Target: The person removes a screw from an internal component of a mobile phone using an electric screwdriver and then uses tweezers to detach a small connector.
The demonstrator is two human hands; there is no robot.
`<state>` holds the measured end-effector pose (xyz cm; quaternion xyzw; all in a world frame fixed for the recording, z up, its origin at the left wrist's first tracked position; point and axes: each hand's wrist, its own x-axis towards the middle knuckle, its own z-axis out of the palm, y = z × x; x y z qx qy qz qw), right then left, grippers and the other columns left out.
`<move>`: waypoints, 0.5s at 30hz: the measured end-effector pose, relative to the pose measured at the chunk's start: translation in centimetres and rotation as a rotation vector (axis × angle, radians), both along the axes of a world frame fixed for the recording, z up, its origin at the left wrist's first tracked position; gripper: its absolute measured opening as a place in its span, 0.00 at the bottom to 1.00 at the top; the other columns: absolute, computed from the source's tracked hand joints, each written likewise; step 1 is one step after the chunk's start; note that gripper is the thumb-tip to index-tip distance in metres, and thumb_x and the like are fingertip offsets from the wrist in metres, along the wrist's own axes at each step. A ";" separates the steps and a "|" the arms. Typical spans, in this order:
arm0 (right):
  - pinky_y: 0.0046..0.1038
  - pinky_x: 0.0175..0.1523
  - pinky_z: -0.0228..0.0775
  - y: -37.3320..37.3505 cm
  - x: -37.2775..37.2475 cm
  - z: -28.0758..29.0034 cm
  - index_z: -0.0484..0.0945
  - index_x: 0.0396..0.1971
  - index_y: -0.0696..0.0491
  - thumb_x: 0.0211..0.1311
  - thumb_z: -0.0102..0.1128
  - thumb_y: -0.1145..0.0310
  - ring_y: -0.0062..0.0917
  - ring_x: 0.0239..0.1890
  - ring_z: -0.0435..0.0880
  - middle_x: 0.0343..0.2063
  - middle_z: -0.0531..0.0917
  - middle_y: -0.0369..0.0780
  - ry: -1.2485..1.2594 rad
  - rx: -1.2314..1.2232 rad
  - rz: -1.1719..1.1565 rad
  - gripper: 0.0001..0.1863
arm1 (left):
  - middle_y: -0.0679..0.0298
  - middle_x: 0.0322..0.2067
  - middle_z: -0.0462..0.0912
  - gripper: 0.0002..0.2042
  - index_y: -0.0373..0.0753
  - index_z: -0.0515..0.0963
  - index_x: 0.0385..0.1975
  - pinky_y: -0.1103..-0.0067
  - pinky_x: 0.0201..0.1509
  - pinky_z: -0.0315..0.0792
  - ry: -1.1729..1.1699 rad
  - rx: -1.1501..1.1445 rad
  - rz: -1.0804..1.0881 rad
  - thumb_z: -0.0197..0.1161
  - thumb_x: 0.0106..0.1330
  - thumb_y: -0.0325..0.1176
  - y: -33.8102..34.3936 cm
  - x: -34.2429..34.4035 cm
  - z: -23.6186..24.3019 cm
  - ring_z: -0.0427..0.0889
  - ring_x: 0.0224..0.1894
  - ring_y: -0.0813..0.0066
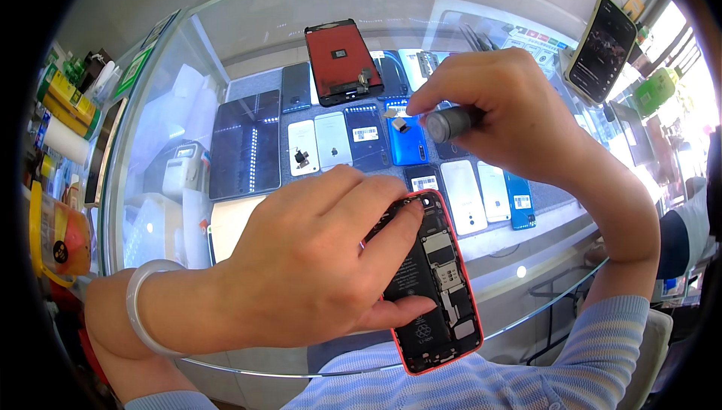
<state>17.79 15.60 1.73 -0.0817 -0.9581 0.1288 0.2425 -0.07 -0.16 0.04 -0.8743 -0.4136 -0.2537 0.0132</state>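
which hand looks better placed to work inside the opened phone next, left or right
Probably the right hand: its grip holds a grey cylindrical tool, apart from the red-edged phone. The left hand seems taken up holding that phone, lying partly across its black battery.

Top (pixel 421 390) is knit, striped pale blue and whitish; right sleeve (pixel 602 346) has matching stripes and ends near the elbow. Smooth, pale, round bangle (pixel 133 306) circles the left wrist (pixel 184 301); left hand (pixel 323 241) and right hand (pixel 500 105) are bare.
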 end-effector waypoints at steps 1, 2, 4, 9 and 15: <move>0.37 0.37 0.75 0.0 0.0 -0.2 0.83 0.30 0.56 0.41 0.65 0.82 0.41 0.30 0.82 0.28 0.84 0.44 -0.003 -0.032 0.008 0.12 | 0.54 0.39 0.79 0.31 0.28 0.80 0.40 0.74 0.31 0.75 -0.001 0.001 -0.003 0.75 0.46 0.51 0.1 0.0 0.0 0.78 0.30 0.62; 0.37 0.37 0.75 0.0 0.0 -0.5 0.83 0.30 0.56 0.41 0.66 0.82 0.41 0.30 0.82 0.28 0.84 0.44 -0.005 -0.063 0.017 0.12 | 0.54 0.39 0.79 0.31 0.28 0.80 0.40 0.73 0.31 0.75 -0.002 0.002 -0.006 0.75 0.46 0.51 0.1 0.0 -0.1 0.78 0.30 0.62; 0.37 0.36 0.74 0.2 -0.1 -0.9 0.83 0.29 0.56 0.41 0.66 0.81 0.41 0.30 0.82 0.28 0.84 0.43 0.014 0.004 0.028 0.11 | 0.54 0.39 0.79 0.31 0.28 0.80 0.40 0.73 0.31 0.75 -0.008 -0.004 -0.006 0.75 0.46 0.51 0.1 0.1 -0.1 0.78 0.30 0.62; 0.33 0.32 0.72 0.5 -0.3 -1.0 0.82 0.31 0.57 0.48 0.67 0.77 0.37 0.25 0.79 0.27 0.83 0.43 0.031 -0.070 0.010 0.08 | 0.54 0.39 0.79 0.31 0.28 0.80 0.40 0.73 0.31 0.75 -0.006 -0.009 -0.013 0.75 0.45 0.50 0.2 0.0 0.0 0.78 0.30 0.62; 0.19 0.22 0.59 -0.2 0.3 2.5 0.82 0.32 0.57 0.60 0.66 0.70 0.16 0.18 0.72 0.26 0.83 0.38 -0.190 -1.124 -0.088 0.07 | 0.54 0.39 0.78 0.30 0.28 0.80 0.40 0.73 0.33 0.75 -0.009 -0.008 -0.009 0.75 0.46 0.50 0.0 0.0 0.1 0.78 0.31 0.61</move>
